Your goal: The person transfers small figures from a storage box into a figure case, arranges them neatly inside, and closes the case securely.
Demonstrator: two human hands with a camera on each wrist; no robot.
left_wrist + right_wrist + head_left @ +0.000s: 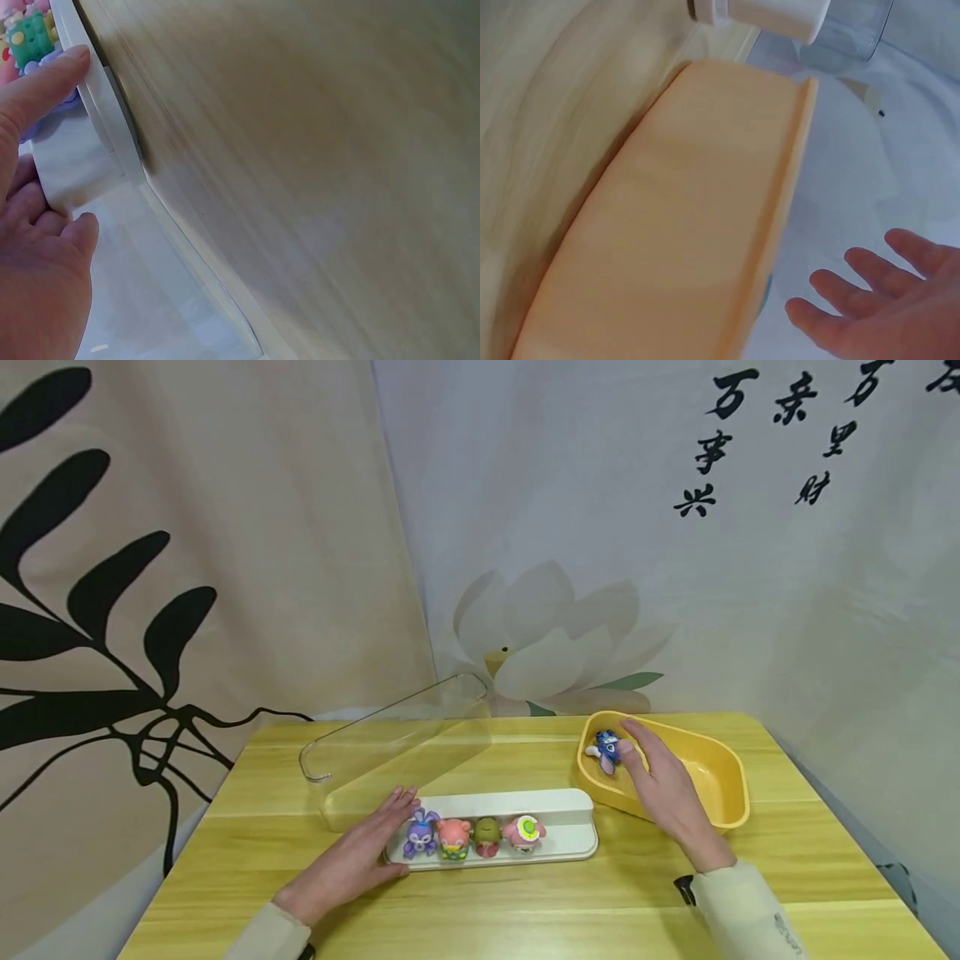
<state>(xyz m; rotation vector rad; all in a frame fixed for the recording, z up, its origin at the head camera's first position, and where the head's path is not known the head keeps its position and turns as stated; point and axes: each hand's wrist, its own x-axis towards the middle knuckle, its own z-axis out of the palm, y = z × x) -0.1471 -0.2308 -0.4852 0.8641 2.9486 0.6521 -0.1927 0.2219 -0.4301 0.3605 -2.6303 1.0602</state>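
My left hand (363,852) grips the left end of a white display base (567,842), thumb on its near rim, fingers toward its far side. A row of toy figures stands on the base: a purple rabbit (421,835), a pink bear (453,838), a green figure (487,837) and a pink one with a swirled disc (525,832). My right hand (667,785) reaches over the yellow tray (729,777), thumb close beside a blue figure (606,748). In the right wrist view its fingers (877,277) are spread, with nothing visible between them.
A clear plastic cover (405,743) rests at the back left of the wooden table (525,910), behind the base. Printed fabric (555,510) hangs behind the table. The tray's raised wall stands just right of the base.
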